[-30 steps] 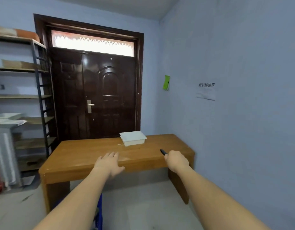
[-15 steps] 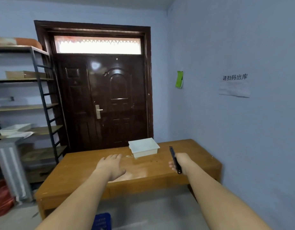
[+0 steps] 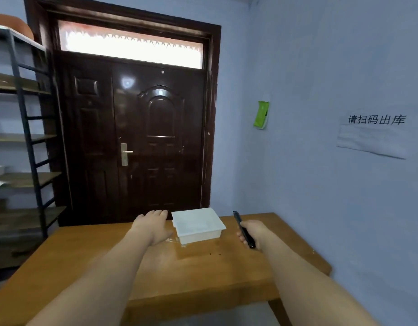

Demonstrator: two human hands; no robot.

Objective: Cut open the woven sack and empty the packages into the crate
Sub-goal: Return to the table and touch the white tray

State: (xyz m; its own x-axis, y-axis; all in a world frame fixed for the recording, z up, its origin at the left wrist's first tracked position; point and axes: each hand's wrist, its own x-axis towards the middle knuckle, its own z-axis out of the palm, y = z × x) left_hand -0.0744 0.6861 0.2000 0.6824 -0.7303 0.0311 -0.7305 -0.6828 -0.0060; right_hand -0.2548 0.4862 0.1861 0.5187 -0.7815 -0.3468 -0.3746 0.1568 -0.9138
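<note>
The slim black knife-like tool [image 3: 243,229] sat in the right hand [image 3: 252,231], whose grip was clamped around its lower half. Its long axis ran away from the person and slightly leftward, the upper tip pointing toward the far edge of the surface and the dark door [image 3: 137,142] beyond, the lower end sticking out below the fist. Whether a blade was out could not be told. The tool was held above the right part of the brown wooden surface [image 3: 203,274], just right of a white rectangular plastic tray turned upside down [image 3: 197,225], not touching it. That tray rested near the far edge of the surface, about mid-width. The left hand [image 3: 153,225] hovered flat, palm down, fingers spread and apart, holding nothing, just left of the tray near its left corner. A metal shelving rack [image 3: 26,137] stood at the left, and a paper notice [image 3: 374,135] hung on the blue wall at right.
</note>
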